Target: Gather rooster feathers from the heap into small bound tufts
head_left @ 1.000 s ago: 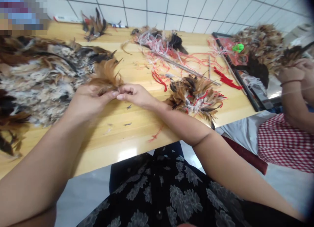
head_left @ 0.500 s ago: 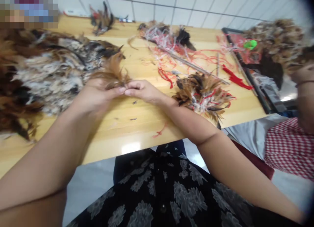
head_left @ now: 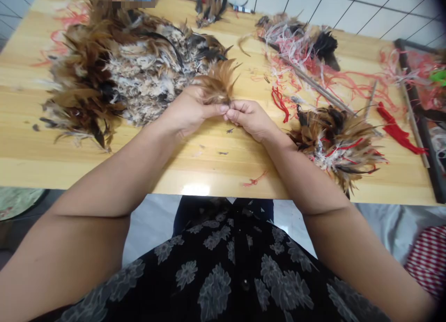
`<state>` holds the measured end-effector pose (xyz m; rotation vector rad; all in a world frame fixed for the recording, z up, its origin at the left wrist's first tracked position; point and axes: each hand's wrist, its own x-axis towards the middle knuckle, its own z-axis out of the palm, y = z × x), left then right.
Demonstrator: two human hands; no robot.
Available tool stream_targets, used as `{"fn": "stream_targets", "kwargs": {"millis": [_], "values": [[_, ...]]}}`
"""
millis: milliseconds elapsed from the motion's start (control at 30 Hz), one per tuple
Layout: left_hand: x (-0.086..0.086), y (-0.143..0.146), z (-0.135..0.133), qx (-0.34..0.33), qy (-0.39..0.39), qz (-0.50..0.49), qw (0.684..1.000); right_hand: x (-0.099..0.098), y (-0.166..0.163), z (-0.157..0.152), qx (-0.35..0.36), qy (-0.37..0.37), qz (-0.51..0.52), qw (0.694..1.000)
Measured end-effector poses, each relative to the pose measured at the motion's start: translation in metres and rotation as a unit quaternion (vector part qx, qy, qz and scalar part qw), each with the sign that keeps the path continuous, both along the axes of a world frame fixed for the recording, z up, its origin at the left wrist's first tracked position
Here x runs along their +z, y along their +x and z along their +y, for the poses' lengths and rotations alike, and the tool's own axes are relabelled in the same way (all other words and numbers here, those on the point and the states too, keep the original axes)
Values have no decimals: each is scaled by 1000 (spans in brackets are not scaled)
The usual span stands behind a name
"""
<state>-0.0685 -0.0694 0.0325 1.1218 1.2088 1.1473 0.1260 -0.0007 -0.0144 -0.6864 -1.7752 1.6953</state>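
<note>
Brown feathers [head_left: 219, 82] fan upward in a small bunch from my left hand [head_left: 195, 109], whose thumb and fingers are closed on their quill ends. My right hand [head_left: 249, 117] meets it at the fingertips, pinched at the base of the bunch; what exactly lies between its fingers is hidden. Just behind my left hand spreads a large pile of brown, black and whitish feathers [head_left: 146, 73]. To the right of my right forearm lies a bundle of brown feathers with red and white ties [head_left: 336, 147].
Red and white strings [head_left: 292, 45] tangle with dark feathers at the back, beside a thin stick [head_left: 318, 89]. A red strip of yarn [head_left: 399, 129] lies near a black-framed tray [head_left: 423, 127] on the right. A marker [head_left: 243, 9] rests by the tiled wall.
My view has swung left, so the table's things appear farther right and the left end shows. Both hands stay together at the feather bunch.
</note>
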Motion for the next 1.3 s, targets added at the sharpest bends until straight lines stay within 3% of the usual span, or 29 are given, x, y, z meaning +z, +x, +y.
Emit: {"fn": "stream_targets", "kwargs": {"millis": [200,300,433,700,933,1133,1300], "values": [[12,-17,5,49,34,111,992,7,-5,-6,-78,-32,6,996],[9,-29,10,89,64,207,972,11,-3,-3,-124,-68,5,990],[1,-36,14,67,64,287,954,10,-2,3,-159,-97,13,982],[-10,-30,7,59,13,228,972,0,-7,3,-168,-79,4,983],[-30,-39,16,41,81,217,972,-3,-9,-2,-177,-42,-4,983],[-7,-33,9,79,45,266,960,-8,-11,2,-207,-49,8,977],[2,-21,5,72,-7,160,984,-13,-10,5,-216,-26,-4,976]]}}
